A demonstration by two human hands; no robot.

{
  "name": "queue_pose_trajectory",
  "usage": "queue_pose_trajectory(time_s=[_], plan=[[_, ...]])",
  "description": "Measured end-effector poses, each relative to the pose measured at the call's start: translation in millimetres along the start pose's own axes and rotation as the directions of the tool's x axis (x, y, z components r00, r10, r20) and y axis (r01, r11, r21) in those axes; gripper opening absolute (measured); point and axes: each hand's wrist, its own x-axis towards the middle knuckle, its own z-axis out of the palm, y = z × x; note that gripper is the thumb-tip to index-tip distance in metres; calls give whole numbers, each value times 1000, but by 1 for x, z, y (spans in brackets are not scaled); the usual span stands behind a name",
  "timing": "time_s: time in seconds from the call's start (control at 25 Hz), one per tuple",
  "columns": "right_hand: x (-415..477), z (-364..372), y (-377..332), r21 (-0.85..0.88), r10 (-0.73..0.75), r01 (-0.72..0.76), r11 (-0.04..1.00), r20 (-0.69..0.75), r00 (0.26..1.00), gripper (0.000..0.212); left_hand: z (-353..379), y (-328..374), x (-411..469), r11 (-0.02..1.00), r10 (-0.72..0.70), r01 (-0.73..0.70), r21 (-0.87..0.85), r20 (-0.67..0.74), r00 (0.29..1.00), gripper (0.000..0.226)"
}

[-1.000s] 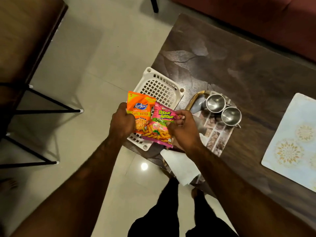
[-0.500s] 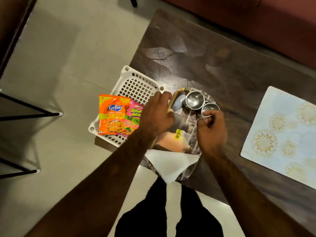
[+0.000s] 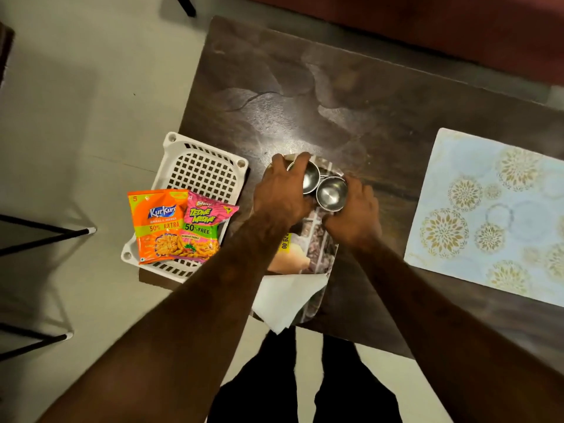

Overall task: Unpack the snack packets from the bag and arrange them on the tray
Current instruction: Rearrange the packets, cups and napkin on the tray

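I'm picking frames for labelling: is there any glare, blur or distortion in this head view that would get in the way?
Head view: lamp glare whitens the dark table behind the steel cups; the snack packets read sharp; both hands look slightly soft; the room is dim with soft shadows; wide-angle bending shows at the edges.

Both hands are gripping steel cups: left hand point(image 3: 282, 190) on the left cup point(image 3: 309, 178), right hand point(image 3: 355, 213) on the right cup point(image 3: 331, 193). Orange packet point(image 3: 158, 225) and pink packet point(image 3: 203, 228) are lying overlapped on the white tray point(image 3: 201, 166).
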Motion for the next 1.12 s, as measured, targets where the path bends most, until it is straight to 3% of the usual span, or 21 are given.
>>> queue_pose_trajectory(time_s=[0.28, 0.44, 0.56, 0.72, 1.12], plan=[[5, 15, 11, 74, 15, -8, 997, -83, 996, 76, -9, -23, 8, 999, -28, 28, 40, -8, 1000, 69], [6, 25, 7, 142, 36, -19, 990, -121, 992, 84, -15, -36, -1, 999, 44, -47, 28, 74, 996, 80], [7, 27, 9, 148, 5, 11, 989, -110, 994, 91, -15, -31, -3, 997, -47, 49, -55, 26, 999, 89], [6, 28, 15, 151, -25, 46, 987, -135, 991, 86, -5, -26, -4, 987, -142, 140, -81, -23, 990, 85], [11, 29, 10, 150, 9, 24, 988, -211, 977, 75, -10, -32, -1, 997, 32, -30, -74, 33, 999, 86]])
